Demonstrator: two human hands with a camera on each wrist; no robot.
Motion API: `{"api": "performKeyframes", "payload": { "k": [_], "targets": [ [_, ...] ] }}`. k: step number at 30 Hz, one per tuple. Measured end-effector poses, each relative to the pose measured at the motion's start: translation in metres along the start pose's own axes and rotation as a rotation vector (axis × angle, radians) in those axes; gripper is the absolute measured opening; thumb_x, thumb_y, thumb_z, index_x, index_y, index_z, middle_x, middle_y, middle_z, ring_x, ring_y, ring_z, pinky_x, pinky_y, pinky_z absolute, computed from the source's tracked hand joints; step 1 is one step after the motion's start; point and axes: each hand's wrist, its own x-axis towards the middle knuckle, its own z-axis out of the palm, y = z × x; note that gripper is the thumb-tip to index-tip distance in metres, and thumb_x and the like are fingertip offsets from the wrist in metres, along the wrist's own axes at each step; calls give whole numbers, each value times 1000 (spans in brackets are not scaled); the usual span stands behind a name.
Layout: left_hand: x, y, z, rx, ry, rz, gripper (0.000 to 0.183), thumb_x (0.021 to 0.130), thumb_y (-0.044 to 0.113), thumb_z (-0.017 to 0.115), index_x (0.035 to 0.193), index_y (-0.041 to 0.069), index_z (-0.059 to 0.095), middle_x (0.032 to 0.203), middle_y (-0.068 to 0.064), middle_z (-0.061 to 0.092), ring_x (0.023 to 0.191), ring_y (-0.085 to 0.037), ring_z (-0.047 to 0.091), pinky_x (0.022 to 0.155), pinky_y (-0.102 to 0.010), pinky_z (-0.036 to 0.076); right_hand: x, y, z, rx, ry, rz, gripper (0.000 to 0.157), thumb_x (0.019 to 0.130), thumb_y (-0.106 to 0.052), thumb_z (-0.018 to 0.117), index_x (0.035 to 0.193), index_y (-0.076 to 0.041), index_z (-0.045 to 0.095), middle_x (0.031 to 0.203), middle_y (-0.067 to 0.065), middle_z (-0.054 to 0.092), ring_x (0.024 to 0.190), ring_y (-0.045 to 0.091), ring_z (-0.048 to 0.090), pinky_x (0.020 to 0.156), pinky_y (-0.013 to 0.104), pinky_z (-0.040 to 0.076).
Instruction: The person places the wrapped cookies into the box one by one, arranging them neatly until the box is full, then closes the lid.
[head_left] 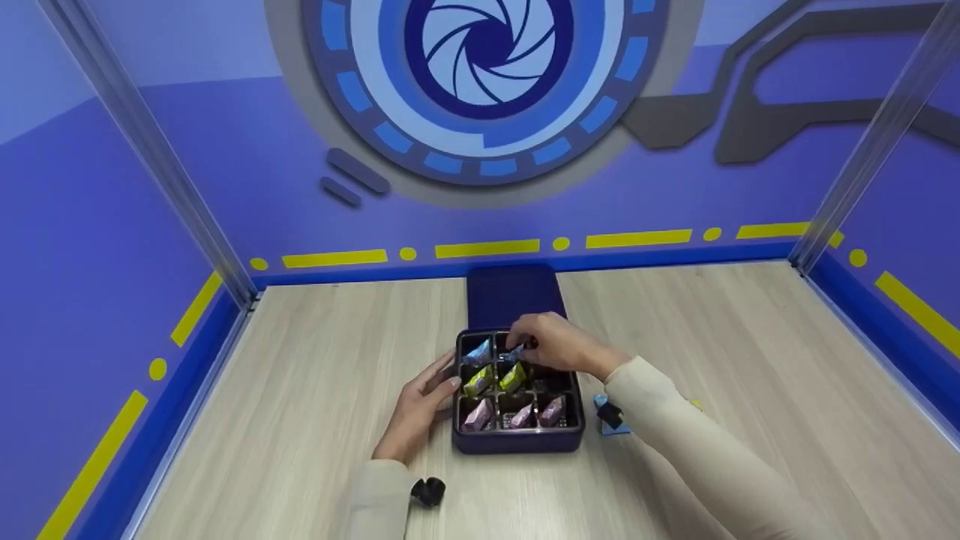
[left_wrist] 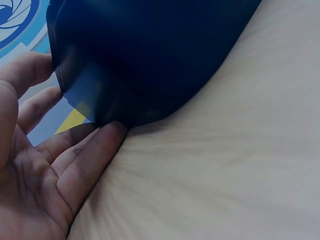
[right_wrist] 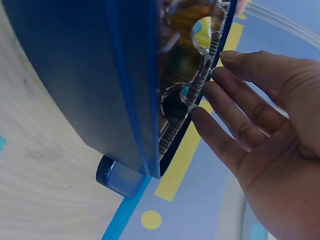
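Note:
A dark blue box (head_left: 517,442) with a divided tray stands on the table. Blue wrapped candies (head_left: 477,352) lie in its back row, yellow ones (head_left: 478,381) in the middle row and pink ones (head_left: 478,414) in front. My left hand (head_left: 420,409) rests against the box's left side, fingers fairly straight in the left wrist view, thumb by the rim. Over the back middle compartment is my right hand (head_left: 555,341), fingertips close to a blue candy (head_left: 513,353). In the right wrist view its thumb and fingers are apart, with no candy visible between them. It hides the back right compartment.
Behind the box lies its dark blue lid (head_left: 514,289), near the back wall. Blue candies (head_left: 615,430) lie on the table to the right, and a bit of yellow (head_left: 696,404) shows past the right sleeve. Blue panels (head_left: 225,165) enclose the table.

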Motion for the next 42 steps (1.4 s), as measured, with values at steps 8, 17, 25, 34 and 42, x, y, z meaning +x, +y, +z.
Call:
{"api": "performKeyframes", "payload": {
  "k": [8, 17, 25, 34, 42],
  "targets": [
    [-1, -1, 0, 4, -4, -3, 63, 107, 24, 68, 163, 13, 44, 163, -23, 43, 139, -38, 55, 101, -49, 56, -12, -1, -2, -19, 37, -3, 21, 93, 4, 77, 113, -2, 77, 111, 10, 73, 106, 30, 70, 92, 47, 59],
    [0, 0, 0, 7, 0, -1, 62, 107, 22, 68, 163, 14, 45, 162, -21, 45, 137, -37, 57, 100, -48, 57, -28, 0, -8, 23, 73, 10, 22, 95, 3, 76, 117, 3, 74, 112, 14, 71, 104, 36, 70, 91, 51, 59],
    [1, -1, 0, -13, -1, 0, 63, 107, 22, 68, 164, 13, 43, 162, -22, 44, 135, -36, 59, 100, -48, 57, -42, -2, -16, -15, 111, 43, 24, 95, 2, 77, 118, 1, 73, 114, 13, 72, 106, 34, 70, 92, 49, 59],
    [0, 0, 0, -18, -21, 7, 63, 107, 23, 67, 165, 13, 42, 162, -22, 44, 133, -36, 60, 100, -47, 57, -64, 3, -20, -94, 195, 18, 25, 91, 3, 80, 115, 0, 73, 112, 11, 73, 105, 32, 70, 92, 49, 59],
    [0, -1, 0, 4, -11, 8, 63, 107, 24, 68, 164, 14, 43, 162, -22, 44, 133, -36, 60, 100, -47, 57, -82, 7, -25, -127, 225, 39, 28, 89, 5, 81, 115, 0, 72, 112, 11, 71, 104, 34, 70, 89, 50, 60]
  ]
}}
